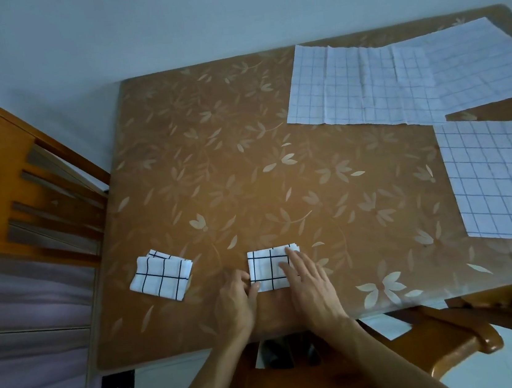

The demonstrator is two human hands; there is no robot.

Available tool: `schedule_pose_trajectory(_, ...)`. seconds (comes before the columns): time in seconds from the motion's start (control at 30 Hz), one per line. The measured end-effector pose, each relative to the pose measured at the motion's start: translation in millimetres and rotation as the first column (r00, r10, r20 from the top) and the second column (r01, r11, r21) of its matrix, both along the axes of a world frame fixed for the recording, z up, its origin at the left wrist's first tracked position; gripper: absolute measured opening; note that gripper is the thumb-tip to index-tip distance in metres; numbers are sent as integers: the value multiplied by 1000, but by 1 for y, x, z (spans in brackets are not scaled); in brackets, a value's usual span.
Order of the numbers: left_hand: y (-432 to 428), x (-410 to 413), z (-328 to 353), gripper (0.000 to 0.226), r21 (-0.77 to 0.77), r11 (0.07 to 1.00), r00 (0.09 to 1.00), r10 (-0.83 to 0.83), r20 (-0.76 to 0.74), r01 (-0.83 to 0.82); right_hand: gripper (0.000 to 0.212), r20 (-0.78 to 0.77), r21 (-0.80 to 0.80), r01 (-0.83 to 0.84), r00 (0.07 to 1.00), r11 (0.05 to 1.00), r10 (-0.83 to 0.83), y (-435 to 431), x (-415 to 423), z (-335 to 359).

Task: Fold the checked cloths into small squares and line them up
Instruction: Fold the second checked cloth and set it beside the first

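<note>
Near the table's front edge lies a small folded white cloth with black checks (267, 268). My right hand (307, 279) presses flat on its right half with straight fingers. My left hand (236, 296) touches its lower left corner, the thumb lying on the cloth's edge. A second folded checked cloth (161, 275) sits to the left, slightly turned, apart from both hands. Unfolded checked cloths lie spread out at the far right (395, 80) and the right edge (501, 179).
The table (244, 163) has a brown cover with a pale leaf pattern. A wooden chair (16, 197) stands at the left, another chair (443, 341) at the front right. A pale wall runs behind the table.
</note>
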State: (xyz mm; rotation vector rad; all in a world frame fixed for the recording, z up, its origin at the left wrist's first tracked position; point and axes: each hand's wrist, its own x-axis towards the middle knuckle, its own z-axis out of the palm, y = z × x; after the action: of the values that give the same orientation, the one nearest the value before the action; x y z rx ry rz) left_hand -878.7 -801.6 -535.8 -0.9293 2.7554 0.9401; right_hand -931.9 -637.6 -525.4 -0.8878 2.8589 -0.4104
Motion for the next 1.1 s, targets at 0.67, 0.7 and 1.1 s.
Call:
schedule_pose_trajectory(0.67,-21,-4,-1,19,246,969,996,-17,87,-5,79,92,104,-122,989,987,113,4,9,-27)
schedule_pose_trajectory(0.7,-21,-5,0,28,161,987,993,9,119,-28,79,83,110,-123,990,986,114,5,9,-27)
schedule_pose_trajectory(1.1,4,-19,-14,46,-486,695,792,-610,-9,530,58,5,55,-120,993,991,120,4,-5,-20)
